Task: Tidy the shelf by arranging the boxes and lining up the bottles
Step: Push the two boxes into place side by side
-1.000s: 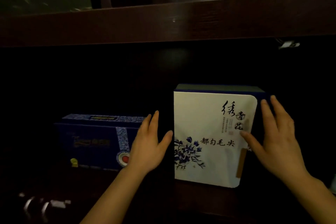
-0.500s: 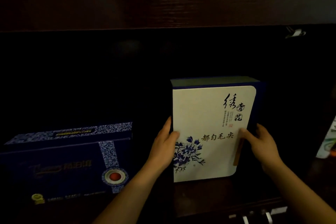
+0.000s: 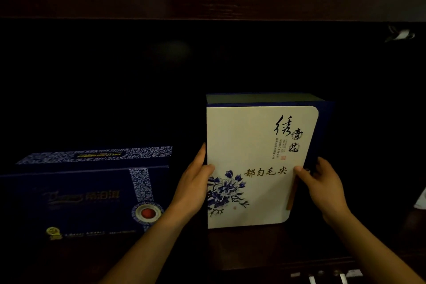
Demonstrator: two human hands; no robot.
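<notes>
A person's two hands clasp an upright white tea gift box (image 3: 253,168) on a dark wooden shelf (image 3: 253,246), seen from a head-worn camera in dim light. The left hand (image 3: 196,189) presses against the box's left edge, thumb lying on the white front beside a printed blue peony, fingers out of sight behind the side. The right hand (image 3: 322,189) holds the opposite edge, thumb on the front near the gold lettering, fingers wrapped round the dark blue spine. Each grip is clamped on the box, which stands between the two hands with its base on the shelf. Left of the left hand, apart from it, lies a long navy gift box (image 3: 87,196) with a blue-and-white patterned band and a red seal. A pale fitting, possibly a clip (image 3: 401,34), shows high above the right hand.
</notes>
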